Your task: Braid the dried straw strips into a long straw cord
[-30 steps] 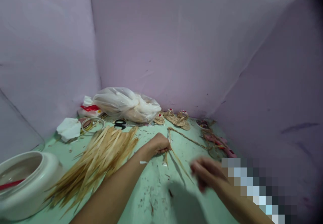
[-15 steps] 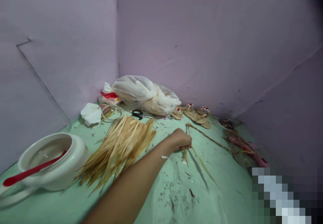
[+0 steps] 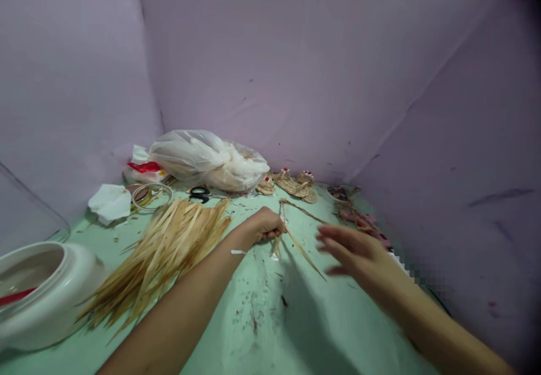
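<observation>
My left hand (image 3: 268, 224) is closed on a braided cord of dry plant fibre (image 3: 302, 210). Loose strand ends (image 3: 306, 254) stick out below the fist, and the cord runs off behind it to the right. My right hand (image 3: 350, 248) is up over the right side, slightly blurred, with its fingers stretched out and nothing in them. It is apart from the cord ends. Beside my left forearm lies a fanned bundle of dry, straw-coloured strips (image 3: 164, 251).
A white pot (image 3: 80, 285) with a red-handled utensil stands at the left. Toward the back are a knotted plastic bag (image 3: 207, 158), black-handled scissors (image 3: 199, 195), a roll of tape (image 3: 146, 199), crumpled white paper (image 3: 110, 203) and small woven slippers (image 3: 291, 185). Walls enclose the green surface.
My right hand has come into view from the right, reaching toward the left hand. The left hand keeps its grip on the cord. The view has turned to the right.
</observation>
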Demonstrator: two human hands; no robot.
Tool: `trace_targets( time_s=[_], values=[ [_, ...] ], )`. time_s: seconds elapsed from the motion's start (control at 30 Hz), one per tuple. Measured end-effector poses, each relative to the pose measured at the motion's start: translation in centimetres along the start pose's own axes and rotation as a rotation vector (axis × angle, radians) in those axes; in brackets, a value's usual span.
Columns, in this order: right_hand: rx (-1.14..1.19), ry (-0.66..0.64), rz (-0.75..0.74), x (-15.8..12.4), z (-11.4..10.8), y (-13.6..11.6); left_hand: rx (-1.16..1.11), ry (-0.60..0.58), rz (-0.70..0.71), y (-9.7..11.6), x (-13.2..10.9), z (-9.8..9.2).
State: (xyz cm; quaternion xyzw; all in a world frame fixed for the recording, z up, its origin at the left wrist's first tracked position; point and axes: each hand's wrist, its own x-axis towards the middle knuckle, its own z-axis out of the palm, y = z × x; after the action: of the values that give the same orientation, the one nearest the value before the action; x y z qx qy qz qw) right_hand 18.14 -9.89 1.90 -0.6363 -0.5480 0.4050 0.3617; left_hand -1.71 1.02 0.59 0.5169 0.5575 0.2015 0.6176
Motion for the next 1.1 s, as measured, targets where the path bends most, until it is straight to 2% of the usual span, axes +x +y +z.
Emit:
trace_targets(
  time_s=[0.07, 0.1, 0.17, 0.23, 0.37, 0.47, 0.53, 0.6, 0.73, 0.8, 0.87, 1.0, 1.1],
  values=[
    [0.071, -0.001, 0.142, 4.2, 3.5, -4.2, -0.005, 0.005, 0.028, 0.0, -0.3, 0.0],
    [0.095, -0.006, 0.218, 5.7, 5.1, -5.6, -0.002, 0.014, 0.035, 0.1, -0.4, 0.0],
    [0.100, -0.128, 0.282, 7.8, 7.2, -6.5, 0.008, 0.035, 0.038, 0.1, -0.6, 0.1],
    [0.093, -0.201, 0.308, 8.6, 8.1, -5.6, 0.016, 0.041, 0.055, 0.2, -0.7, 0.1],
    [0.117, -0.203, 0.258, 9.3, 7.9, -2.5, 0.115, 0.047, 0.049, 0.1, -0.4, 0.1],
    [0.182, -0.209, 0.200, 9.7, 7.8, -1.5, 0.254, 0.072, 0.041, 0.3, -0.2, -0.1],
    [0.226, -0.248, 0.196, 9.8, 7.9, -1.4, 0.360, 0.064, 0.060, 0.8, -0.5, -0.9],
    [0.253, -0.281, 0.211, 9.9, 7.9, -1.5, 0.465, 0.076, 0.103, 1.8, -1.4, -2.6],
    [0.270, -0.297, 0.218, 10.0, 7.7, -1.2, 0.601, 0.399, 0.168, 3.9, -4.8, -7.5],
    [0.273, -0.306, 0.214, 10.0, 7.5, -1.1, 0.667, 0.430, 0.139, 4.4, -6.4, -9.4],
    [0.279, -0.317, 0.208, 10.0, 7.4, -1.0, 0.721, 0.433, 0.076, 4.4, -7.3, -10.2],
    [0.309, -0.342, 0.191, 9.9, 7.2, -0.9, 0.825, 0.418, -0.076, 3.5, -7.0, -9.8],
    [0.310, -0.344, 0.182, 9.9, 7.2, -0.8, 0.940, 0.488, -0.136, 3.0, -6.8, -10.1]
  ],
)
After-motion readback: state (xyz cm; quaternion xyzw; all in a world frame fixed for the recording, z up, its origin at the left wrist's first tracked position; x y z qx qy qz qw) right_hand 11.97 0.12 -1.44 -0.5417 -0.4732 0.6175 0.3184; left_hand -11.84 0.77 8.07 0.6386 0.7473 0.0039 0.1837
